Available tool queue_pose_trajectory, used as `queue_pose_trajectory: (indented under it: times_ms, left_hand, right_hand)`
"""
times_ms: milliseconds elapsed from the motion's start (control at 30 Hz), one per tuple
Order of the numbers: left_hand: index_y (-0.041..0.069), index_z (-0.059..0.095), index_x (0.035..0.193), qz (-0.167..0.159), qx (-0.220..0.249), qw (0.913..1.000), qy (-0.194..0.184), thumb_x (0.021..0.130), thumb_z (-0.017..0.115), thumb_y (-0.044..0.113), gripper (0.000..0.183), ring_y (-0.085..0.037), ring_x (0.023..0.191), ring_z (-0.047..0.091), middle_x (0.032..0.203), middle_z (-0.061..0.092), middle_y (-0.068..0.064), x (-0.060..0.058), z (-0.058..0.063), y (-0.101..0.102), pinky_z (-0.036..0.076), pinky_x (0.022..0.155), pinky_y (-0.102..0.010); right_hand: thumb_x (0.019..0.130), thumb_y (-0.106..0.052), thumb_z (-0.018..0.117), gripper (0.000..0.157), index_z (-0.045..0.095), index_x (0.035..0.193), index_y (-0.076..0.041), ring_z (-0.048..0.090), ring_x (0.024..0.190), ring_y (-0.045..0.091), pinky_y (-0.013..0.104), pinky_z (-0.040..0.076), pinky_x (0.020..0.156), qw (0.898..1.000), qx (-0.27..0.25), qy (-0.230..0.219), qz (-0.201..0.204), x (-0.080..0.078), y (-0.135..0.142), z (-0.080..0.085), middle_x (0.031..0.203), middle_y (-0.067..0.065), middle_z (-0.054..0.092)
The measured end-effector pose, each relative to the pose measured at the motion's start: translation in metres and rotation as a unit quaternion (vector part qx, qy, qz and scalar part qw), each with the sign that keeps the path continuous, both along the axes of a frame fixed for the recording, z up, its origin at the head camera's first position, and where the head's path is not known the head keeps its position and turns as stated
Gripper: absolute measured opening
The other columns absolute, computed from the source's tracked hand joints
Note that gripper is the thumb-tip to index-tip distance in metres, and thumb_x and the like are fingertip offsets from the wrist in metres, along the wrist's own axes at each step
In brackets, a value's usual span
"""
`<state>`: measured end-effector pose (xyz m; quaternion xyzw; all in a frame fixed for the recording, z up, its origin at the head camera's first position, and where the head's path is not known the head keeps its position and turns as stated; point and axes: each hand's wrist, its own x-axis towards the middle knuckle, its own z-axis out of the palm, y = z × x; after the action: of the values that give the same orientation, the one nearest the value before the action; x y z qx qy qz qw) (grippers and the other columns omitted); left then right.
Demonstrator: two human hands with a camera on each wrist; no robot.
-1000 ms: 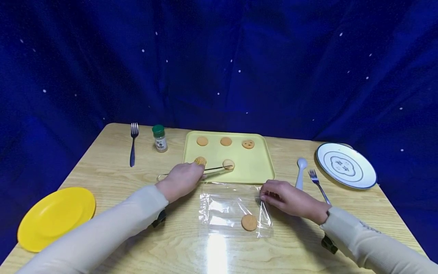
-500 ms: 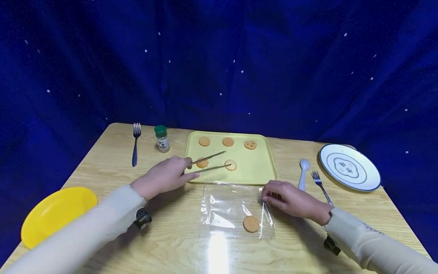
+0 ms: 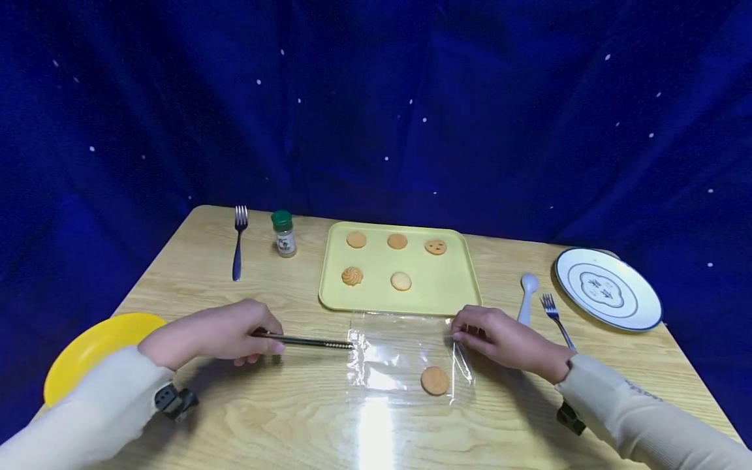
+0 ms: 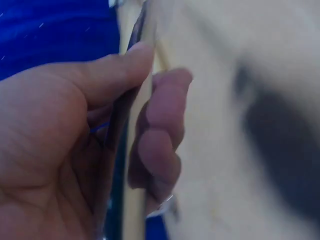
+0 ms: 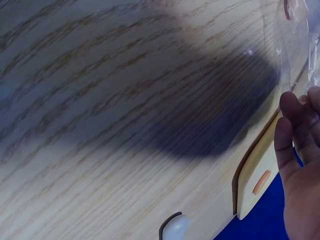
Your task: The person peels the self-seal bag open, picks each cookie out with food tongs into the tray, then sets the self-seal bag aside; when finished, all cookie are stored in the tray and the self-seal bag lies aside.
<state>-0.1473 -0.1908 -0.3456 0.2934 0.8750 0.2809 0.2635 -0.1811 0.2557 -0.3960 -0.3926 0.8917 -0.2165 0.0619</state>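
Observation:
My left hand grips metal tongs between thumb and fingers, left of a clear plastic bag. The tongs point right; their tips reach the bag's left edge, with no cookie between them. In the left wrist view, the thumb presses one arm of the tongs and the fingers curl round the other. One round cookie lies in the lower right of the bag. My right hand pinches the bag's upper right corner. Behind the bag, a pale yellow tray bears several cookies, among them a swirled one and a pale one.
At the left are a yellow plate, a fork and a green-capped shaker. Right of the tray lie a light blue spoon, a second fork and a white patterned plate. A blue curtain hangs behind the table.
My left hand has drawn the tongs off the tray, back and leftward, down to the bag's left edge. The tongs' arms have come together. The right hand stays at the bag's corner.

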Motion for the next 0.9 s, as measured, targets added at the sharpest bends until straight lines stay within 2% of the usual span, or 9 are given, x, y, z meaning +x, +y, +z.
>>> queue_pose_trajectory:
  times_ms: [67, 200, 300, 400, 633, 767, 900]
  left_hand:
    - [0.011, 0.059, 0.071, -0.011, 0.005, 0.9998, 0.018, 0.097, 0.058, 0.025, 0.029, -0.003, 0.043, 0.048, 0.054, 0.052, 0.007, 0.004, -0.01, 0.005, 0.043, 0.047, -0.021]
    - [0.017, 0.056, 0.071, -0.033, 0.003, 0.9957, 0.086, 0.095, 0.06, 0.027, 0.026, 0.003, 0.049, 0.04, 0.058, 0.046, 0.012, 0.009, -0.029, 0.02, 0.038, 0.051, -0.018]
    - [0.02, 0.055, 0.074, -0.043, -0.002, 0.9928, 0.112, 0.094, 0.062, 0.031, 0.025, 0.003, 0.053, 0.036, 0.061, 0.043, 0.013, 0.01, -0.038, 0.035, 0.034, 0.052, -0.017]
    - [0.019, 0.052, 0.074, -0.046, -0.002, 0.9928, 0.11, 0.094, 0.062, 0.035, 0.027, 0.001, 0.051, 0.034, 0.059, 0.04, 0.012, 0.011, -0.043, 0.052, 0.031, 0.05, -0.018]
    - [0.015, 0.052, 0.077, -0.064, -0.02, 0.9915, 0.112, 0.089, 0.069, 0.038, 0.031, 0.0, 0.05, 0.032, 0.059, 0.037, 0.012, 0.006, -0.039, 0.086, 0.026, 0.047, -0.018]
    - [0.014, 0.052, 0.075, -0.082, -0.019, 0.991, 0.104, 0.086, 0.071, 0.039, 0.033, 0.0, 0.05, 0.031, 0.058, 0.036, 0.012, 0.003, -0.041, 0.1, 0.025, 0.047, -0.019]
    - [0.014, 0.052, 0.074, -0.089, -0.023, 0.9895, 0.112, 0.085, 0.071, 0.042, 0.036, 0.0, 0.049, 0.031, 0.057, 0.036, 0.013, 0.003, -0.044, 0.108, 0.025, 0.046, -0.02]
  right_hand:
    - [0.098, -0.023, 0.057, 0.006, 0.063, 0.097, -0.022, 0.053, 0.079, -0.002, 0.022, 0.049, 0.072, 1.0, 0.0, 0.001, 0.0, 0.0, 0.0, -0.001, 0.089, -0.016, 0.059]
    - [0.098, -0.022, 0.057, 0.007, 0.064, 0.097, -0.021, 0.053, 0.078, -0.002, 0.022, 0.048, 0.071, 1.0, -0.003, 0.009, 0.003, 0.0, -0.001, -0.002, 0.089, -0.015, 0.059]
    - [0.098, -0.021, 0.058, 0.006, 0.064, 0.097, -0.021, 0.053, 0.079, -0.003, 0.022, 0.048, 0.071, 1.0, -0.007, 0.012, 0.004, 0.0, -0.002, -0.002, 0.089, -0.014, 0.06]
    - [0.098, -0.021, 0.058, 0.006, 0.063, 0.097, -0.02, 0.053, 0.079, -0.003, 0.021, 0.048, 0.071, 1.0, -0.008, 0.01, 0.002, 0.0, -0.003, -0.003, 0.089, -0.014, 0.061]
    - [0.098, -0.02, 0.058, 0.006, 0.063, 0.096, -0.019, 0.052, 0.076, -0.001, 0.021, 0.047, 0.068, 1.0, -0.012, 0.013, -0.002, 0.001, -0.002, 0.001, 0.088, -0.013, 0.06]
    - [0.098, -0.021, 0.058, 0.006, 0.063, 0.095, -0.019, 0.052, 0.077, -0.001, 0.021, 0.047, 0.069, 1.0, -0.013, 0.018, -0.001, 0.0, -0.004, 0.0, 0.087, -0.013, 0.061]
    - [0.098, -0.022, 0.058, 0.006, 0.063, 0.095, -0.021, 0.053, 0.079, -0.002, 0.022, 0.048, 0.071, 1.0, -0.01, 0.02, 0.0, 0.002, -0.005, -0.004, 0.088, -0.015, 0.06]
